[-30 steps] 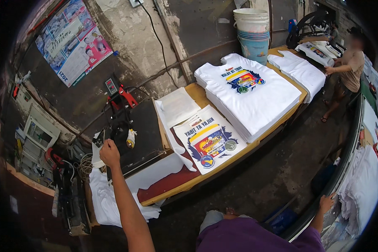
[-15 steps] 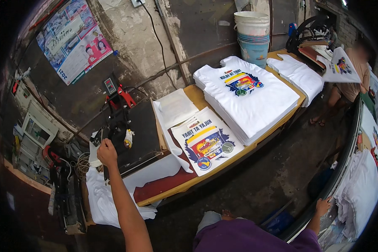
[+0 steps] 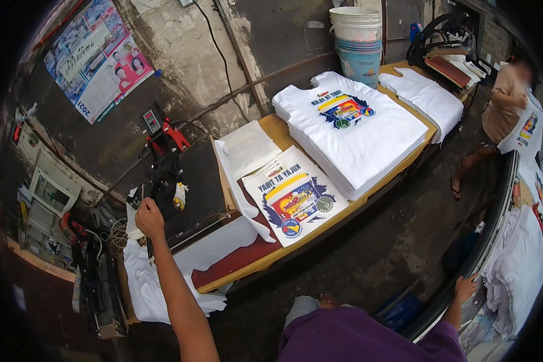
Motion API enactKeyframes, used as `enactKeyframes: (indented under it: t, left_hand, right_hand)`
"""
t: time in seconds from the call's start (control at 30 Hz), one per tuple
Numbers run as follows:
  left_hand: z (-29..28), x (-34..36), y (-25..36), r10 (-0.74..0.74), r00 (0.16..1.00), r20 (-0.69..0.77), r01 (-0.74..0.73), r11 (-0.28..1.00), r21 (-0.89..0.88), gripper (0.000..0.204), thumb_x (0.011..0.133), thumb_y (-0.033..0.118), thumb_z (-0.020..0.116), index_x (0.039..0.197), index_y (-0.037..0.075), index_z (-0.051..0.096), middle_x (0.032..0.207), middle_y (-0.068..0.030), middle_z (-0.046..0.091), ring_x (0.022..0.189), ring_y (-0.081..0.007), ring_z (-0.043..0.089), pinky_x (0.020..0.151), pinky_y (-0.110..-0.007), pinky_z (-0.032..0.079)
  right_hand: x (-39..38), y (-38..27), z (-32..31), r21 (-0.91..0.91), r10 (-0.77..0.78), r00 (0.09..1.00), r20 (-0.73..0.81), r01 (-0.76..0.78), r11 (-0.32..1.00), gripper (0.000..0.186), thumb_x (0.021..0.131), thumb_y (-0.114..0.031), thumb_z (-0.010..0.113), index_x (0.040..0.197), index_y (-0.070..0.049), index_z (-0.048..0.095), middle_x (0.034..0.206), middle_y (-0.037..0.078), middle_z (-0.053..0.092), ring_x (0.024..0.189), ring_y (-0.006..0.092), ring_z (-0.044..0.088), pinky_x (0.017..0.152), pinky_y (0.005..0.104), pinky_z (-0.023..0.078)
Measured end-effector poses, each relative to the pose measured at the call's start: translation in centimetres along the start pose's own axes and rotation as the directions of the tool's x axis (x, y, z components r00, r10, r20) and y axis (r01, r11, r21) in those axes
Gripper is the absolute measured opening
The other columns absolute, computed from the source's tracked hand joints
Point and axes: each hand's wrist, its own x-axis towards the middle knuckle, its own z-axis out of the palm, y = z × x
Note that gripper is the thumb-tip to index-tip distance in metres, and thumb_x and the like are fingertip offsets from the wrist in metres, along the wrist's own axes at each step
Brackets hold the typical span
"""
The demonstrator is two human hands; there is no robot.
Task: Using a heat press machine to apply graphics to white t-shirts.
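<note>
My left hand (image 3: 149, 218) is closed in a fist round the lever handle of a black heat press (image 3: 196, 181). A white shirt (image 3: 148, 283) hangs out from beneath the press, below my wrist. My right hand (image 3: 464, 289) lies on the dark edge of a table (image 3: 492, 232) at the right, its fingers stretched over the rim. To the right of the press is a stack of printed transfer sheets (image 3: 295, 196) with mirrored lettering. Beyond it sits a tall pile of white shirts (image 3: 362, 139), the top one bearing a colourful print.
Stacked buckets (image 3: 357, 54) stand behind the shirts, on the yellow-edged table (image 3: 265, 265). More folded white shirts (image 3: 425, 102) and a second press (image 3: 443, 45) are farther right. White cloth (image 3: 513, 265) lies on the right table. A person (image 3: 507, 108) stands beyond it. A poster (image 3: 99, 60) hangs on the wall.
The other person has moved rightward and lowered a printed white shirt onto the right table. Both my hands keep their places; the view has shifted slightly.
</note>
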Motion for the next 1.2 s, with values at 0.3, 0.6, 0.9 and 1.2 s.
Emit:
enactKeyframes:
  t: [0.3,0.6,0.9,1.2]
  left_hand:
    - [0.1,0.0,-0.1,-0.002,1.000,-0.018,0.002,1.000,-0.002,0.033,0.090,0.030,0.050,0.076,0.004,0.063,0.068,-0.0211,0.061,0.066,-0.0437,0.058,0.059,-0.052,0.043]
    - [0.0,0.2,-0.5,-0.011,0.999,0.039,0.007,0.995,0.098,0.034,0.091,0.031,0.048,0.086,0.005,0.070,0.069,-0.0139,0.066,0.066,-0.0346,0.064,0.061,-0.043,0.047]
    - [-0.1,0.0,0.0,0.009,1.000,-0.021,-0.010,0.999,-0.034,0.033,0.090,0.030,0.050,0.078,0.004,0.067,0.066,-0.0201,0.061,0.062,-0.0411,0.058,0.058,-0.050,0.043]
    - [0.1,0.0,0.0,0.002,1.000,-0.022,-0.003,1.000,-0.019,0.031,0.090,0.029,0.050,0.079,0.006,0.068,0.066,-0.0191,0.062,0.063,-0.0414,0.059,0.058,-0.050,0.043]
  right_hand:
    - [-0.5,-0.2,-0.8,-0.014,-0.031,0.999,-0.016,0.031,0.999,0.073,0.086,-0.034,0.054,0.148,-0.012,0.024,0.123,0.027,0.051,0.113,0.0399,0.053,0.091,0.0498,0.047]
    - [-0.6,-0.2,-0.8,-0.008,-0.030,0.999,-0.022,0.029,1.000,0.075,0.084,-0.036,0.055,0.148,-0.012,0.023,0.120,0.028,0.053,0.112,0.0409,0.053,0.092,0.0501,0.047]
    - [-0.3,0.1,-0.5,0.008,-0.027,1.000,-0.011,0.027,1.000,0.077,0.085,-0.036,0.055,0.149,-0.014,0.020,0.125,0.029,0.050,0.115,0.0422,0.051,0.092,0.0512,0.047]
    - [-0.3,0.0,-0.3,-0.010,-0.032,0.998,-0.050,0.031,0.999,0.075,0.086,-0.036,0.055,0.149,-0.015,0.022,0.125,0.028,0.050,0.115,0.0408,0.051,0.092,0.0500,0.047]
